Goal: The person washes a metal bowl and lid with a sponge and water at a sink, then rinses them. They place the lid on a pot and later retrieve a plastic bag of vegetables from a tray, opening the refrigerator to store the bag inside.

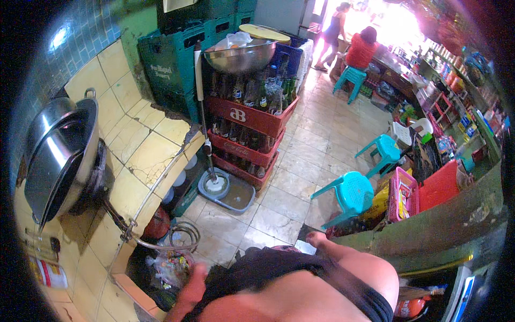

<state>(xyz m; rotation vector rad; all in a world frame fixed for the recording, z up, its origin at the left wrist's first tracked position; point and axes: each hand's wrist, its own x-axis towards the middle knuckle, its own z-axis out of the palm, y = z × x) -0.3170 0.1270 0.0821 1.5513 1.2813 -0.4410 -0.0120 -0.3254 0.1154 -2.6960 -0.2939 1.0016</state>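
Note:
Low in the picture, my left hand point(197, 277) hangs beside the tiled counter, blurred, its fingers mostly hidden. Nearest to it is a clear plastic bag of mixed litter point(171, 267) under the counter. A gas hose point(185, 237) loops just above that bag. My right hand point(317, 238) is held low on the other side, fingers curled; whether it holds anything is not plain. A pale patch by it cannot be made out. Close by that hand stands a turquoise plastic stool point(352, 193). Before me, a spin mop point(207, 141) rests in its grey bucket point(241, 206).
Large metal pans point(60, 157) sit on a burner on the yellow-tiled counter point(153, 155). Stacked red bottle crates point(245, 116) carry a steel bowl point(241, 56). A pink basket point(398, 195) stands right. At the far end, one person point(360, 50) sits and another person point(337, 28) stands.

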